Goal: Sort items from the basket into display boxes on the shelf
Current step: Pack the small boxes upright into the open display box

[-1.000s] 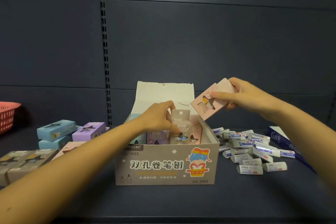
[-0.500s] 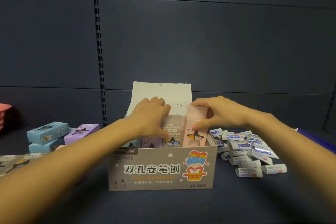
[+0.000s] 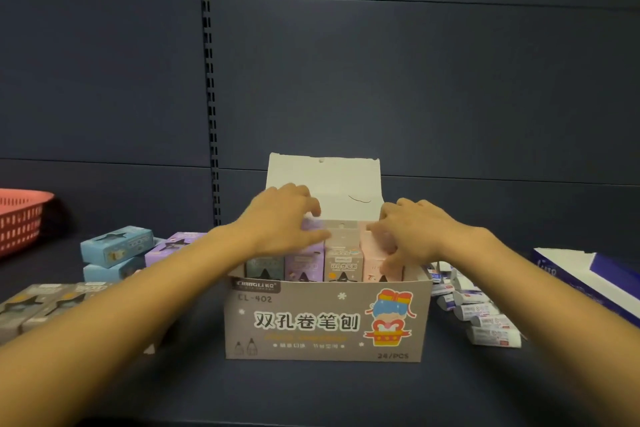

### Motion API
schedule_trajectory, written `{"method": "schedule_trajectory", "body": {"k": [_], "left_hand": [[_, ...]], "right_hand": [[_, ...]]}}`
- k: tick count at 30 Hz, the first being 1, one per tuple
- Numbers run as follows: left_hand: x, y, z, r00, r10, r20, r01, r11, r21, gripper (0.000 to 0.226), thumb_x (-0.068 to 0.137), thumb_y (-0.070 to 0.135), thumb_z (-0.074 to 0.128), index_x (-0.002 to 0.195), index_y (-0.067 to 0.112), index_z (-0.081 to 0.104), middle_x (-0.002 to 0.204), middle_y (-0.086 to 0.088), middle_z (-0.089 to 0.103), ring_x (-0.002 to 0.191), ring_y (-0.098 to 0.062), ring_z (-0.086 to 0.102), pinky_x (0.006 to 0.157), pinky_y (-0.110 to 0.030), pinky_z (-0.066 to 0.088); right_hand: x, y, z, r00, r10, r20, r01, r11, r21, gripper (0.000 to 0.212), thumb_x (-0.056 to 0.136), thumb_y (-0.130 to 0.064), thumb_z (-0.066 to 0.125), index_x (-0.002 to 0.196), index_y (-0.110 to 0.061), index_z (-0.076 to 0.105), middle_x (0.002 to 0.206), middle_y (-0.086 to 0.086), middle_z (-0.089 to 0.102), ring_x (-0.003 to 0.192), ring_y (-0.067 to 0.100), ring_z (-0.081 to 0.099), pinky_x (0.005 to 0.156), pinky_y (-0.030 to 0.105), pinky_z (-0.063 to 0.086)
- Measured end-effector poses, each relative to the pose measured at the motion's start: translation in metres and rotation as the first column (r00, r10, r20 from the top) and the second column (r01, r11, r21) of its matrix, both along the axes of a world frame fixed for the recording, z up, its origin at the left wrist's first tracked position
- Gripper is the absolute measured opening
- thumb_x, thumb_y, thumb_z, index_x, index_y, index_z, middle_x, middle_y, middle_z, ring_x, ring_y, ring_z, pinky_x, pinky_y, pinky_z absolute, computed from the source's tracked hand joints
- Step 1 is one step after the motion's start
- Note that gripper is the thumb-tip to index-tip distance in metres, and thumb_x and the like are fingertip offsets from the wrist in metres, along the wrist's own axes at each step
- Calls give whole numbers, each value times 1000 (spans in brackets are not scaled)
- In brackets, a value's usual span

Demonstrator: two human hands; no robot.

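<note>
A grey-brown display box [image 3: 325, 322] with its lid flap [image 3: 325, 180] standing up sits at the middle of the shelf. Teal, purple, grey and pink sharpener boxes stand upright in a row inside it. My left hand [image 3: 284, 222] rests with spread fingers on the purple boxes [image 3: 303, 265], its thumb against the grey box [image 3: 343, 253]. My right hand [image 3: 408, 229] curls over the top of the pink box [image 3: 374, 253] at the row's right end, thumb down its front. The red basket [image 3: 20, 218] is at the far left.
Loose blue boxes [image 3: 116, 246], a purple box [image 3: 173, 244] and grey boxes [image 3: 45, 305] lie on the shelf left of the display box. A pile of white erasers [image 3: 485, 319] lies to its right, beside a blue-and-white carton [image 3: 588, 277].
My right hand brought the pink box down from the air into the row's right end and pushed it lower. My left hand let go of the grey box and spread over the purple ones.
</note>
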State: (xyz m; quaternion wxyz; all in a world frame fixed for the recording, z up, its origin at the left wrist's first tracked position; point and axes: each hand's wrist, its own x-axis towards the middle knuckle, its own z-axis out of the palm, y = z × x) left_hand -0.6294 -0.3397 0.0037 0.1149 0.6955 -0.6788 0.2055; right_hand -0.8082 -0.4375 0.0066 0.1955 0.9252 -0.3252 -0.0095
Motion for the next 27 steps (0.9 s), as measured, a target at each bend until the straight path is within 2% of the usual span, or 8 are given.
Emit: {"method": "schedule_trajectory", "body": {"k": [4,6,9,16,22,24,26,27], "left_hand": [[37,30,8,987,88,-135,-110,979,-170,26,91,40,51,104,21,63,99,5,57,95,-17,53,74,-30,38],[58,49,8,969,151,-195,-190,961,-201,20,91,33,52,98,19,64,98,3,61,89,-18,53,72,-29,39],[87,80,4,934,260,-246,-308,933,-184,21,91,28,52,101,16,65,106,-1,63,95,-21,57,78,-34,46],[152,143,-1,857,430,-282,-475,873,-110,22,91,28,52,103,15,65,111,-6,65,99,-26,60,83,-36,50],[200,167,-5,855,462,-237,-486,872,-53,22,90,32,52,100,18,65,109,-4,67,96,-25,61,77,-35,48],[214,169,-7,865,452,-219,-469,882,-33,22,90,33,52,101,19,64,111,-3,66,97,-24,61,76,-32,47],[225,170,-10,880,434,-192,-446,895,-21,23,90,34,51,102,19,63,111,-2,66,96,-22,61,75,-30,45],[230,171,-12,890,417,-183,-427,904,-18,23,91,35,51,102,19,63,111,-2,65,95,-20,60,75,-30,45]], "right_hand": [[9,8,14,974,60,218,-95,984,152,60,86,-46,59,140,-31,38,139,-5,43,125,17,43,98,35,40],[23,16,19,932,140,335,-199,968,150,48,89,-42,56,135,-31,45,134,-7,48,120,14,46,93,31,42],[54,34,21,881,228,413,-301,946,118,36,91,-38,55,126,-30,52,125,-8,56,110,12,52,86,27,43],[124,79,24,878,256,405,-342,927,154,28,91,-34,52,118,-29,60,114,-11,64,105,14,57,89,33,48],[191,103,24,929,144,342,-229,947,223,33,90,-42,52,110,-19,65,117,5,64,105,27,59,92,40,50],[212,110,20,948,76,310,-163,951,264,41,90,-48,51,97,-11,66,104,8,65,93,29,58,84,36,49],[229,118,14,963,-21,268,-67,947,315,49,89,-56,49,69,-11,53,78,4,54,84,29,50,74,33,43],[237,122,12,966,-73,249,-18,939,343,53,88,-59,48,62,-13,45,71,2,46,82,28,48,73,32,41]]}}
